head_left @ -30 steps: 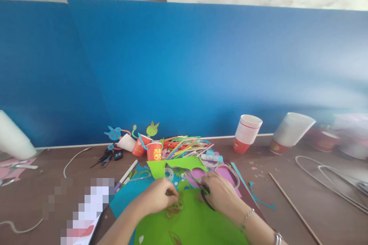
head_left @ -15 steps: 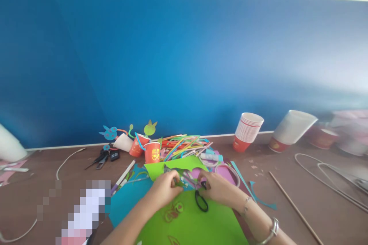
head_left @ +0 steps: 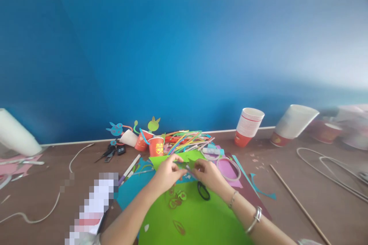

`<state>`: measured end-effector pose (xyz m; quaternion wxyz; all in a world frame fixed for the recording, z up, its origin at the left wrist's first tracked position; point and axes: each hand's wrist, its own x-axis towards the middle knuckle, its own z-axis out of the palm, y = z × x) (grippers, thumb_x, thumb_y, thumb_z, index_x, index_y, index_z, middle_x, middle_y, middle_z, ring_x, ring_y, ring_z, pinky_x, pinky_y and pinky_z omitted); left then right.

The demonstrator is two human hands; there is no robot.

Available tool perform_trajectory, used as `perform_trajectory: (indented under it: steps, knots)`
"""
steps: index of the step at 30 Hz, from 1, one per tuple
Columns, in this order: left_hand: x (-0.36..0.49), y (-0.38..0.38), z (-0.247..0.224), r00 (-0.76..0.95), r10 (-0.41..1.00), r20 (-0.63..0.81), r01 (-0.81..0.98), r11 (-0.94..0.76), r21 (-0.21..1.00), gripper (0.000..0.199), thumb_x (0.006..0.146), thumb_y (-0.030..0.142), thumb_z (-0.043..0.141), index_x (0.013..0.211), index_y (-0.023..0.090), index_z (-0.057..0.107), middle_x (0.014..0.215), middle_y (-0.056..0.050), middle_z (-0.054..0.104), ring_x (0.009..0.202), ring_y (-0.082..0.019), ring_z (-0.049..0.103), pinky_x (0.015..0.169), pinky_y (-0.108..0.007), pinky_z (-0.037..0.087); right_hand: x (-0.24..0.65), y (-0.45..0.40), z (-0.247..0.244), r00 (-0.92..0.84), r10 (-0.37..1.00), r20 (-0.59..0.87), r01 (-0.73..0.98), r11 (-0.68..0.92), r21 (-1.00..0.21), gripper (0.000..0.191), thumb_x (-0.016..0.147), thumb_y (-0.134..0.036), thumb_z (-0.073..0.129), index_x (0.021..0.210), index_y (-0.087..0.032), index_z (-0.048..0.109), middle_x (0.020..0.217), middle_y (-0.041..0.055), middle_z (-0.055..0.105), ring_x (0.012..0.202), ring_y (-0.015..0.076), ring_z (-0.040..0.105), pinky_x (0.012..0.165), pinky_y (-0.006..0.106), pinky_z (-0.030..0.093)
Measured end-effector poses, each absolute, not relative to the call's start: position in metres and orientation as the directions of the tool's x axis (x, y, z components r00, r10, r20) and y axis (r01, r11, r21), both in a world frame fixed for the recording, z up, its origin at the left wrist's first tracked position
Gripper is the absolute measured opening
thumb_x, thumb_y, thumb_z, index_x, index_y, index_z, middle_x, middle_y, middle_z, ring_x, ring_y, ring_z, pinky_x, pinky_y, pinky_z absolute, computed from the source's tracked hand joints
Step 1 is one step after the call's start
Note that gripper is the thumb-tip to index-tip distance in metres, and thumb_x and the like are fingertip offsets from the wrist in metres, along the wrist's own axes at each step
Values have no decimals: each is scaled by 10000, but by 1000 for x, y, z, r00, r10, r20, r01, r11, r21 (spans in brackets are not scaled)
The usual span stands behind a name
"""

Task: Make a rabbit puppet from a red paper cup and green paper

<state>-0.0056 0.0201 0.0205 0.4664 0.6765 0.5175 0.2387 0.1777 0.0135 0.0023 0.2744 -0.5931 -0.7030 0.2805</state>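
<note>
My left hand (head_left: pixel 168 174) is closed, its thumb and fingers pinching a small green paper piece (head_left: pixel 182 165). Close by on the right, my right hand (head_left: pixel 208 174) has its fingertips pressed together near that piece; what they grip is too small to make out. The scissors (head_left: pixel 203 191) show one black handle loop just below my right hand, over a large green sheet (head_left: pixel 201 218). Their blades are mostly hidden by the fingers. Small green cut-outs with reddish marks (head_left: pixel 178 199) lie on the sheet below my left hand.
Behind my hands are decorated red cups (head_left: pixel 156 147), colourful strips (head_left: pixel 186 141) and a glue stick (head_left: pixel 212 151). Stacked paper cups (head_left: pixel 249 127) stand right, near white cups (head_left: pixel 296 122), a wooden stick (head_left: pixel 299 203) and a cable (head_left: pixel 324 164). Black-handled tools (head_left: pixel 110 152) lie left.
My right hand has shifted left and away from the visible scissors loop, bringing its fingertips nearer my left hand. The whole view has shifted slightly.
</note>
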Motion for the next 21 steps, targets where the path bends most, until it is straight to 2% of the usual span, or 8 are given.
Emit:
perform_trajectory:
  steps: [3, 4, 6, 9, 12, 15, 21]
  knots:
    - [-18, 18, 26, 396, 900, -181, 608, -109, 787, 167, 663, 259, 641, 809, 186, 608, 555, 35, 558, 489, -147, 506, 479, -243, 338, 180, 10, 3, -107, 967, 229, 816, 218, -536, 296, 774, -199, 552, 1068, -164, 572, 1050, 105, 593, 926, 237, 568, 748, 319, 446]
    - [-22, 16, 28, 421, 885, -199, 646, -139, 751, 141, 609, 216, 672, 739, 195, 620, 543, 38, 551, 501, -152, 507, 493, -245, 334, 178, 6, 4, -130, 950, 284, 839, 258, -480, 308, 781, -166, 537, 1088, -162, 565, 1100, 119, 566, 985, 247, 546, 790, 334, 444]
    - [-26, 12, 30, 460, 857, -231, 704, -193, 683, 188, 513, 161, 720, 671, 214, 633, 547, 42, 546, 521, -162, 508, 516, -249, 333, 172, -1, 8, -237, 917, 321, 834, 361, -417, 233, 790, -106, 506, 988, -170, 611, 1055, 110, 571, 992, 241, 530, 820, 339, 439]
    - [-27, 6, 31, 489, 833, -260, 752, -252, 609, 245, 470, 174, 758, 680, 231, 645, 579, 30, 564, 554, -189, 530, 535, -261, 344, 161, -13, 10, -414, 881, 228, 759, 472, -448, 150, 757, -93, 560, 803, -191, 664, 929, 66, 598, 907, 215, 542, 793, 316, 439]
    - [-24, 3, 28, 520, 811, -269, 767, -304, 566, 191, 505, 241, 748, 666, 229, 647, 617, -7, 601, 597, -221, 562, 545, -273, 359, 154, -21, 7, -504, 854, 128, 712, 495, -498, 126, 728, -172, 634, 836, -203, 690, 940, 63, 592, 924, 223, 529, 818, 331, 435]
    - [-22, 4, 25, 549, 787, -282, 766, -337, 548, 116, 551, 292, 710, 611, 225, 638, 597, -22, 610, 596, -221, 574, 529, -270, 361, 151, -24, 3, -506, 859, 79, 722, 472, -506, 158, 733, -177, 617, 879, -184, 678, 962, 78, 580, 956, 235, 509, 860, 353, 423]
    - [-22, 6, 25, 558, 766, -319, 771, -336, 541, 85, 549, 265, 693, 532, 231, 617, 551, -14, 607, 533, -199, 554, 474, -260, 334, 152, -22, -3, -457, 886, 78, 739, 427, -521, 133, 673, -150, 629, 805, -168, 637, 917, 66, 579, 930, 232, 504, 843, 346, 421]
